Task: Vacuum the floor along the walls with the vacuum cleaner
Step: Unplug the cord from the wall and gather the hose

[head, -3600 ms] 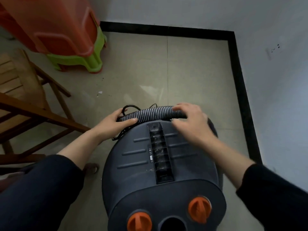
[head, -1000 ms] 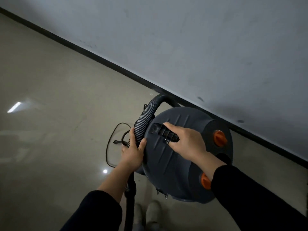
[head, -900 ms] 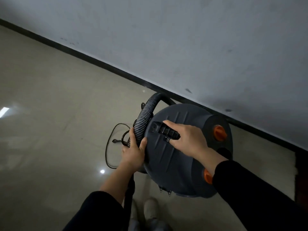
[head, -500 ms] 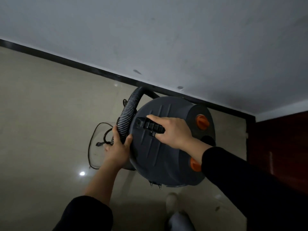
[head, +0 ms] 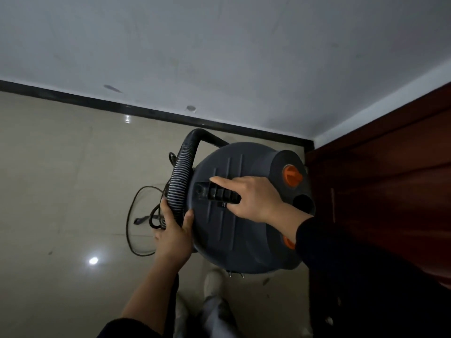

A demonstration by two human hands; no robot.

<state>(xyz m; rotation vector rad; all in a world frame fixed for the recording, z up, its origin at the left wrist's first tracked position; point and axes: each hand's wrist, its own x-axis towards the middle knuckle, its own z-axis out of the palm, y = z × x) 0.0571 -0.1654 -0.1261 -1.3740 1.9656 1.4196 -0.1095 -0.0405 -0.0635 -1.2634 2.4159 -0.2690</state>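
Glossy beige tile floor (head: pixel 61 167) w/ black skirting (head: pixel 73 98) at edge; pale shoe (head: pixel 213 281) stands on it.

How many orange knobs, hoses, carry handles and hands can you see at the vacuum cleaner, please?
orange knobs: 2
ribbed hose: 1
carry handle: 1
hands, left hand and right hand: 2
Total: 6

Dark red door (head: pixel 390 191), black baseboard (head: pixel 73 100), pale shoe (head: pixel 213 281)
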